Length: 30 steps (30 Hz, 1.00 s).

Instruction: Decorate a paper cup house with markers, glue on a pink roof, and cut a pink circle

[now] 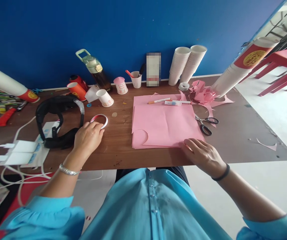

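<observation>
Fingers of the left hand (88, 136) bend over the near rim of a white ring (106, 121) with red on its inside; they touch it, but I cannot tell whether the thumb closes underneath. From where I watch, the right hand (204, 156) lies at the near right corner of the pink paper (165, 123), fingers loosely curled and thumb against the sheets; whether it pinches them I cannot tell either.

Those sheets lie stacked near the front edge of the table (123, 156), right of its middle, and the ring sits to their left. Toward the table's left end I see a white power strip (41, 153), partly behind a black headband (63, 140). Scissors (202, 120) lie open by the right side of the stack. On its far part rest a glue tube (172, 103) and a capped marker (158, 100).

Farther back, I have a white cup (105, 98) with red drawing beyond the ring, then a pink-roofed cup (120, 86). Along the back edge stand a bottle (100, 75), a pen cup (136, 80) and two tall cup stacks (179, 65).
</observation>
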Available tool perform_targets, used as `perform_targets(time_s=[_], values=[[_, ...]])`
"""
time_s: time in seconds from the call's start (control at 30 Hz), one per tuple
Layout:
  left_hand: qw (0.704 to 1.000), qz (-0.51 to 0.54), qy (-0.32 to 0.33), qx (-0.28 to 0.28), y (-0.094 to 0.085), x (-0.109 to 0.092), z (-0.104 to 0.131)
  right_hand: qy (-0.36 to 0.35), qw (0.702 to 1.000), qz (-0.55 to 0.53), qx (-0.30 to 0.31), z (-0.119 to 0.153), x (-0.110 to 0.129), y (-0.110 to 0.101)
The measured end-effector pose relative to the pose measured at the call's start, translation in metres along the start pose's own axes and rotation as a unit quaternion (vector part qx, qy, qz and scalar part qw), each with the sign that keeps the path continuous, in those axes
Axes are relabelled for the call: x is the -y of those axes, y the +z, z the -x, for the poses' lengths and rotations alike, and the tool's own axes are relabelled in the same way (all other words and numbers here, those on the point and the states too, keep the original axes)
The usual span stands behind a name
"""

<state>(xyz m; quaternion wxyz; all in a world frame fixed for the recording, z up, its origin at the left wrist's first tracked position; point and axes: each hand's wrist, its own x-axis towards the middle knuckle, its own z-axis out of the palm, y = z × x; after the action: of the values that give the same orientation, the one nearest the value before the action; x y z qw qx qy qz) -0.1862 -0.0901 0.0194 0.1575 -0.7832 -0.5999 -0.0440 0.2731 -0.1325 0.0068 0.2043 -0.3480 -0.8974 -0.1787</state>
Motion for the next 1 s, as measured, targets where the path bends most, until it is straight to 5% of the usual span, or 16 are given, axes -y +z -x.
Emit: perform_targets(time_s=[0.23,0.37,0.5,0.7,0.83,1.0], values=[[0.999,0.022,0.011,-0.039,-0.009,-0.009,-0.008,-0.022,1.0,0.008,-0.016,-0.009,0.001,0.006],[0.991,0.068,0.074,-0.093,-0.025,-0.035,-0.011,-0.014,0.999,-0.034,0.002,-0.003,-0.005,0.004],[0.974,0.148,0.149,-0.079,-0.032,-0.07,-0.02,0.005,0.999,-0.045,0.011,0.005,-0.012,0.001],[0.953,0.179,0.232,-0.074,-0.023,-0.105,-0.046,0.019,0.999,-0.033,0.022,0.017,-0.017,-0.002],[0.945,0.181,0.258,-0.084,-0.015,-0.111,-0.057,0.038,0.998,-0.032,0.033,0.023,-0.019,-0.002],[0.94,0.181,0.268,-0.104,-0.013,-0.114,-0.057,-0.03,0.999,0.02,0.003,0.023,-0.021,-0.002]])
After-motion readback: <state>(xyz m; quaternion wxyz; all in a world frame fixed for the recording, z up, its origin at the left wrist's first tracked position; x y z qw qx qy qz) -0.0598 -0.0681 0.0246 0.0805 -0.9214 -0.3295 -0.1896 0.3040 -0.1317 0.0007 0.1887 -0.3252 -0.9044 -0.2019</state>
